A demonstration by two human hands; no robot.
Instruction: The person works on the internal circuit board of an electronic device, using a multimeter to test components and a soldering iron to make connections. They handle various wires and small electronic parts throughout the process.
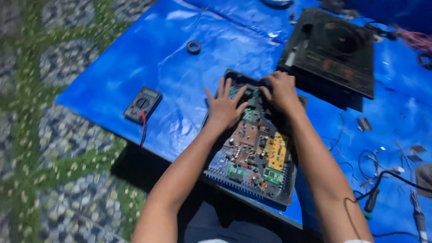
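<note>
A blue tarp [180, 67] covered the ground. On it, the opened appliance base [252, 148] ran lengthwise straight away from the person; left hand [225, 108] lay spread on its far circuitry, right hand [281, 90] curled over the far rim.

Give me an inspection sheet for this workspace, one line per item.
Surface: blue tarp, creased, spread over a patterned floor.
Job's things: open black appliance base with exposed circuit boards, lying in front of the person.
Clutter: digital multimeter to the left; black ring beyond it; black cooktop housing at upper right; small metal bits at right.
Hands: left hand flat, fingers spread on the boards; right hand curled at the far edge of the base.
Cables: red multimeter lead; loose black wires at right.
Surroundings: green-and-white patterned floor, blurred.
</note>
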